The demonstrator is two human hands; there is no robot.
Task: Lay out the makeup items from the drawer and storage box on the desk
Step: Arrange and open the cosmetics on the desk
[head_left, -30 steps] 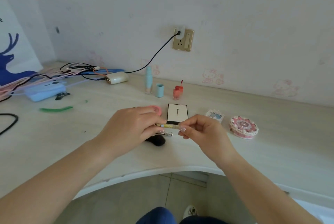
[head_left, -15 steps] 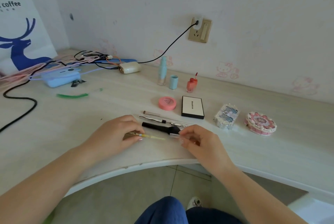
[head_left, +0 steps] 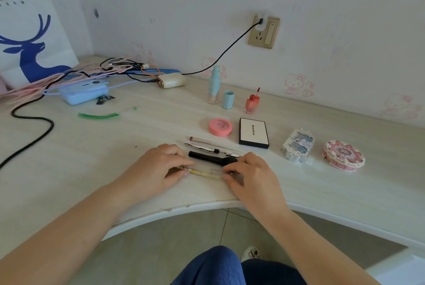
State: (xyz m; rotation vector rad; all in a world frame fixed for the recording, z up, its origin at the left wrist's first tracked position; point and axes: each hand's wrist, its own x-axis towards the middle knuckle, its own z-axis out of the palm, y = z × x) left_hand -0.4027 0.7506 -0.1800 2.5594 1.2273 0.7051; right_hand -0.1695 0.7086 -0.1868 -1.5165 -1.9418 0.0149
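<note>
A thin yellow makeup pen (head_left: 204,173) lies on the desk (head_left: 115,146) near its front edge. My left hand (head_left: 158,169) pinches its left end and my right hand (head_left: 249,175) pinches its right end. Just behind the pen lie a black brush (head_left: 211,159), a silver pen (head_left: 207,146) and a small pink brush (head_left: 199,139). Further back sit a pink round compact (head_left: 220,127), a black-edged white palette (head_left: 253,132), a silver case (head_left: 297,145) and a pink flower-shaped case (head_left: 343,155). A teal bottle (head_left: 213,84), its cap (head_left: 228,99) and a red lip gloss (head_left: 252,101) stand near the wall.
Tangled cables (head_left: 96,70), a light blue device (head_left: 84,92) and a cream charger (head_left: 171,80) crowd the desk's back left. A black cord (head_left: 30,139) loops over the left side. A green strip (head_left: 99,115) lies on the desk. A deer-print bag (head_left: 30,38) leans against the wall.
Both hands have come down from above the desk to its front part, carrying the yellow pen, which now lies on the surface in front of the black brush.
</note>
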